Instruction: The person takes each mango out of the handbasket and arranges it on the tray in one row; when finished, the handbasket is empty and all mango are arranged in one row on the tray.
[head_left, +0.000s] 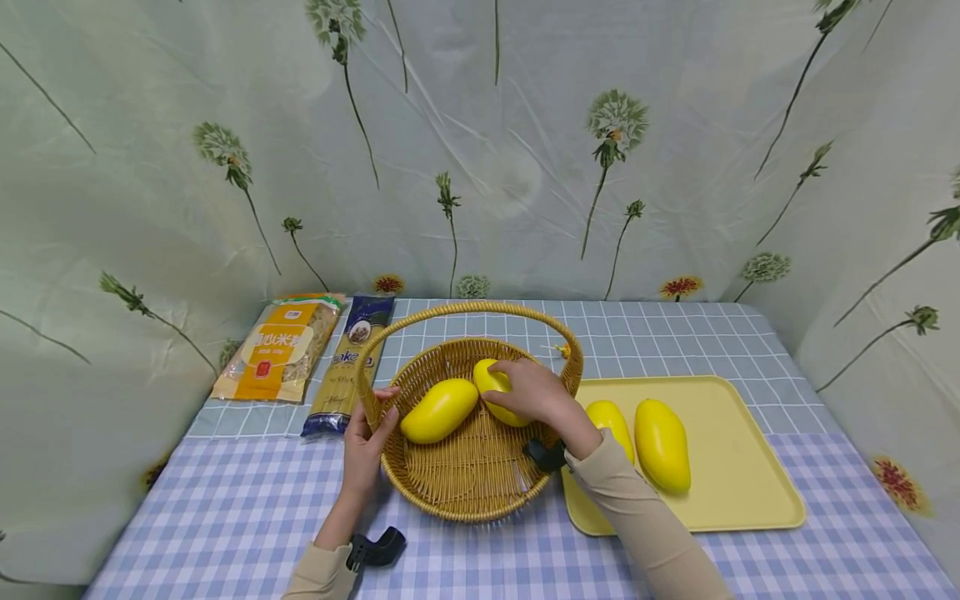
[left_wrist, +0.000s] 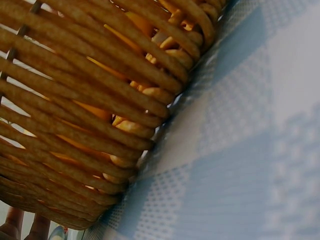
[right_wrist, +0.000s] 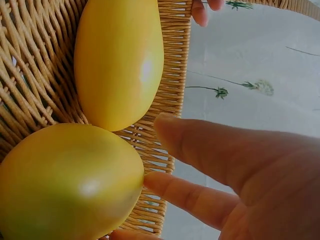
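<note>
A round wicker basket [head_left: 457, 487] with a tall hoop handle [head_left: 480, 307] stands on the table. My left hand [head_left: 363, 450] grips its left side where the handle meets the rim; in the left wrist view, fingertips [left_wrist: 37, 227] show past the weave. Two yellow mangoes lie inside, the left mango [head_left: 440, 411] and the right mango [head_left: 504, 414]. Over the right one is my right hand [head_left: 534, 392]. In the right wrist view its thumb [right_wrist: 215, 145] is spread away from that mango [right_wrist: 70, 185], and one extended finger [right_wrist: 185, 195] touches the end.
Right of the basket, a yellow tray [head_left: 738, 467] holds two more mangoes, one mango [head_left: 663, 446] in full sight, the other mango [head_left: 611, 421] partly behind my forearm. Left of it lie a blue-ended pasta pack [head_left: 348, 367] and an orange food bag [head_left: 277, 350]. A patterned curtain [head_left: 510, 167] hangs behind.
</note>
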